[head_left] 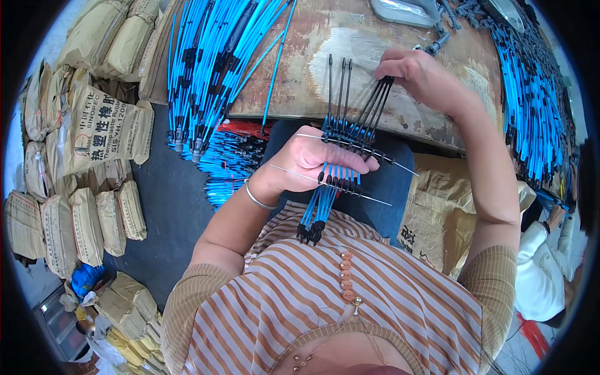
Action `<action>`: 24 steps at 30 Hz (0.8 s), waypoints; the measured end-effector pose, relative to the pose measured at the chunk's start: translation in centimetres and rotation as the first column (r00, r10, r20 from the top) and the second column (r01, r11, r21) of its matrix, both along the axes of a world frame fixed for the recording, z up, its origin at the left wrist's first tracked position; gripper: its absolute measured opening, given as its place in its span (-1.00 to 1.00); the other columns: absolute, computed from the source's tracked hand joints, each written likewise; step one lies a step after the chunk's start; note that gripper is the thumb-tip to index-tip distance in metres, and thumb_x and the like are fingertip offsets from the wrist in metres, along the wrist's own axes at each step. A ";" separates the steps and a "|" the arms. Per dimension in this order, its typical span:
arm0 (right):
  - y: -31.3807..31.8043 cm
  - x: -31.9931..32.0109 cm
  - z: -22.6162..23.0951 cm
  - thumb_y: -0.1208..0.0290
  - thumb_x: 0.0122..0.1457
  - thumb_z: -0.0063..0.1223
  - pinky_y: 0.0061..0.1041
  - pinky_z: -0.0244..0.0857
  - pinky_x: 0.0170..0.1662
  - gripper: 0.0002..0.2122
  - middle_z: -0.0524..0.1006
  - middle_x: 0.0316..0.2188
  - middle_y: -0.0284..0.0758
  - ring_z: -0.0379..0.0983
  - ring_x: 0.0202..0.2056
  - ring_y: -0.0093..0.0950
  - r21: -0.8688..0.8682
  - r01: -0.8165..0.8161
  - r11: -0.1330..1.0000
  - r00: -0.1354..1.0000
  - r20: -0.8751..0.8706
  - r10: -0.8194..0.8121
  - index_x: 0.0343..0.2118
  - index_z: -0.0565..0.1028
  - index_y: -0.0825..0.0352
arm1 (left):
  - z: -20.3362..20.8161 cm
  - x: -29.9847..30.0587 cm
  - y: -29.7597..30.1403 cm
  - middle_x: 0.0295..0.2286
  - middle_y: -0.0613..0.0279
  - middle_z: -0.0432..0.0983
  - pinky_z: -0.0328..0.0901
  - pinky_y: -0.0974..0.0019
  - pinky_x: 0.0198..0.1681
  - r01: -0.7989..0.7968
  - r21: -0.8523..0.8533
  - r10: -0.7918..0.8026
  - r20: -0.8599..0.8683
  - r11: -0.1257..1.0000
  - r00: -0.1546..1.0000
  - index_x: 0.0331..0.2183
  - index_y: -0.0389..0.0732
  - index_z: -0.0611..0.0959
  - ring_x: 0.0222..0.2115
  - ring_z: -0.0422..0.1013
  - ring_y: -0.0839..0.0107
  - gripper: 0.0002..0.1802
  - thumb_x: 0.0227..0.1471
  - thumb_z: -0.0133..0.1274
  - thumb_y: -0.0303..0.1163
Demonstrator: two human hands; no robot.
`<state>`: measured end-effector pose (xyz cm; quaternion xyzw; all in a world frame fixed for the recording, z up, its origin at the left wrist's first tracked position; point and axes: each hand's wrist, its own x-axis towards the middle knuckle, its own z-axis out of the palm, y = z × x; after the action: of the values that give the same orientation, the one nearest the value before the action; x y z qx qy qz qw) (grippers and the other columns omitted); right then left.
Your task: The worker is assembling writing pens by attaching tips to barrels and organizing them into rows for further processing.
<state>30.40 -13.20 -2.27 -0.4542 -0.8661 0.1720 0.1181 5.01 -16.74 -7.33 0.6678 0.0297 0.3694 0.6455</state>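
My left hand (pixel 315 156) is closed round a row of thin blue-and-black jointed ribs (pixel 338 179), which look like umbrella ribs. Two thin metal wires run crosswise through the row, an upper wire (pixel 406 167) and a lower wire (pixel 375 200). The ribs' black clustered ends (pixel 310 232) hang toward my striped shirt. On the far side several black rods (pixel 343 90) stick up. My right hand (pixel 409 72) pinches the tips of the right-hand rods, pulled together in a slanted fan. Its fingers partly hide those tips.
A worn wooden table (pixel 300 69) lies ahead. A big pile of blue ribs (pixel 212 56) rests at its left, another blue bundle (pixel 531 100) at its right. A metal tray (pixel 406 11) stands at the back. Stacked paper sacks (pixel 87 219) fill the left; a person in white (pixel 544 275) is at right.
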 end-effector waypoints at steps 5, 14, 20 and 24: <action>-0.3 0.2 0.0 0.74 -0.11 -0.05 -0.36 0.28 -0.31 -0.84 0.45 -0.45 -0.32 0.40 -0.48 -0.33 0.016 0.025 1.000 0.999 0.040 -0.025 -0.43 0.47 0.41 | 0.0 -0.3 0.1 -0.39 0.13 0.61 0.39 0.50 -0.34 -0.015 0.036 0.017 -0.031 0.999 0.999 -0.41 -0.27 0.68 -0.40 0.56 0.37 -0.86 -0.13 0.16 -0.50; -2.1 0.1 1.4 0.76 -0.13 -0.06 -0.36 0.29 -0.31 -0.83 0.43 -0.47 -0.33 0.39 -0.48 -0.33 0.003 0.103 0.995 0.985 0.141 -0.102 -0.45 0.47 0.39 | 0.1 -0.2 -0.2 -0.39 0.13 0.61 0.40 0.49 -0.36 -0.049 0.041 0.051 -0.045 0.998 0.998 -0.40 -0.27 0.68 -0.41 0.56 0.36 -0.87 -0.11 0.14 -0.49; -2.2 0.2 0.9 0.76 -0.14 -0.07 -0.36 0.29 -0.31 -0.82 0.43 -0.46 -0.33 0.39 -0.47 -0.33 0.003 0.118 0.993 0.988 0.103 -0.118 -0.44 0.46 0.39 | 0.0 -0.1 0.1 -0.40 0.13 0.61 0.40 0.50 -0.39 -0.038 0.084 0.040 -0.020 0.996 0.999 -0.41 -0.27 0.68 -0.42 0.56 0.35 -0.87 -0.11 0.14 -0.50; -2.0 0.2 0.6 0.76 -0.14 -0.07 -0.36 0.29 -0.31 -0.81 0.43 -0.46 -0.33 0.39 -0.46 -0.33 0.006 0.110 0.994 0.990 0.090 -0.110 -0.44 0.46 0.39 | 0.1 0.0 0.2 -0.40 0.12 0.61 0.39 0.50 -0.39 -0.029 0.067 0.031 -0.021 0.997 0.999 -0.41 -0.27 0.68 -0.42 0.56 0.36 -0.87 -0.12 0.14 -0.50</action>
<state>30.62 -15.15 -1.65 -0.5085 -0.8443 0.1442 0.0884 5.03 -16.54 -7.27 0.6922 0.0343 0.3726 0.6171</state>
